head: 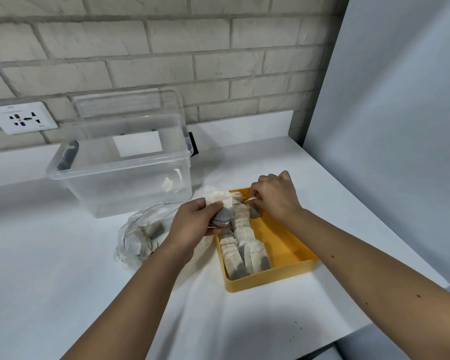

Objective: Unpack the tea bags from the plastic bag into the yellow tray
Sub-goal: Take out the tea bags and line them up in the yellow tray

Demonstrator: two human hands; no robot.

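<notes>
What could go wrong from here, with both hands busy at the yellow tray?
1. The left hand grips a loose bunch of tea bags over the left wall of the yellow tray; one may slip onto the table.
2. The right hand pinches a single tea bag beside the standing rows; a careless pull might topple them.
3. The plastic bag lies beside the left forearm, which might drag it.

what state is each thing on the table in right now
left hand, holds a stack of tea bags
right hand, pinches a single tea bag at the tray's far end
yellow tray, partly filled, rows of tea bags along its left side
plastic bag, crumpled on the table, some tea bags still inside
clear box, open, lid standing behind it
</notes>
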